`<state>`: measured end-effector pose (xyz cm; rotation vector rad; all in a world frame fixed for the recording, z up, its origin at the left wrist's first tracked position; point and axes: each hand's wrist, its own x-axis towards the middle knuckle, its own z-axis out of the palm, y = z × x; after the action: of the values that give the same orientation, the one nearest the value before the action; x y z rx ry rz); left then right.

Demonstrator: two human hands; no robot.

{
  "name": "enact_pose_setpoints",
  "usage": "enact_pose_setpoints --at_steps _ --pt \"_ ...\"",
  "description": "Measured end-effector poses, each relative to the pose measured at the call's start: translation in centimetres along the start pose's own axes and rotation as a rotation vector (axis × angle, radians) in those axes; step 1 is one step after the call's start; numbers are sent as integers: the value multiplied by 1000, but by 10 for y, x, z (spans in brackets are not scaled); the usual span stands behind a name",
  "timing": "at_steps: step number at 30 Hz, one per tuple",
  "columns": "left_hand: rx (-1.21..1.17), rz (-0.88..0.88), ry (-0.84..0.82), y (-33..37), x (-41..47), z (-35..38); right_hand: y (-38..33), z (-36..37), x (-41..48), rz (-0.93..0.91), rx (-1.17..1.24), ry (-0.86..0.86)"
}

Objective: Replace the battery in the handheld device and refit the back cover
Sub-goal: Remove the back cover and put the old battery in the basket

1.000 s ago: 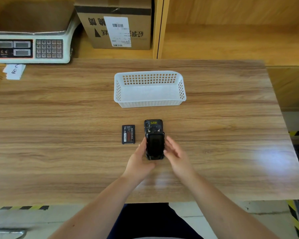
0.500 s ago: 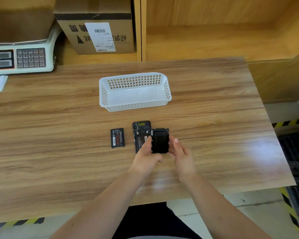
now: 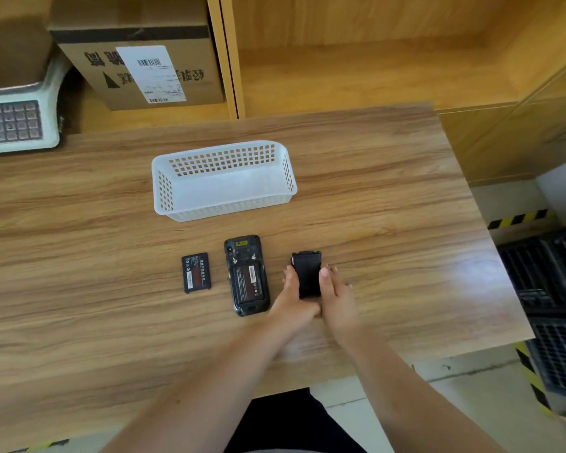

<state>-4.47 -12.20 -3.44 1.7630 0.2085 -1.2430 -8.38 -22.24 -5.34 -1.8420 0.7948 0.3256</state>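
The left hand (image 3: pixel 291 297) and right hand (image 3: pixel 337 294) grip the cover (image 3: pixel 306 273) by its long sides, fingers (image 3: pixel 324 273) curled round it, just right of the device (image 3: pixel 246 256), which lies back-up near the bench's (image 3: pixel 79 289) front edge, probably so its fitted battery (image 3: pixel 247 284) is reachable, the spare battery (image 3: pixel 195 272) just left.

Upside-down Chinese characters and a barcode are seen on the cardboard box (image 3: pixel 89 50); the print on the loose battery (image 3: pixel 195 272) cannot be read.
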Motion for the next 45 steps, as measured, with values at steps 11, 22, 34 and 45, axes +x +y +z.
enact_pose_setpoints --at_steps 11,22,34,45 --pt "187 55 -30 -3 3 -6 19 1 8 -29 -86 -22" --pt "840 766 608 -57 -3 -110 -22 34 34 -711 -516 -220" --pt "1371 521 405 -82 18 -130 -18 49 66 -893 -919 -393" --pt "1454 567 378 -83 23 -129 1 55 75 -1316 -1140 -93"
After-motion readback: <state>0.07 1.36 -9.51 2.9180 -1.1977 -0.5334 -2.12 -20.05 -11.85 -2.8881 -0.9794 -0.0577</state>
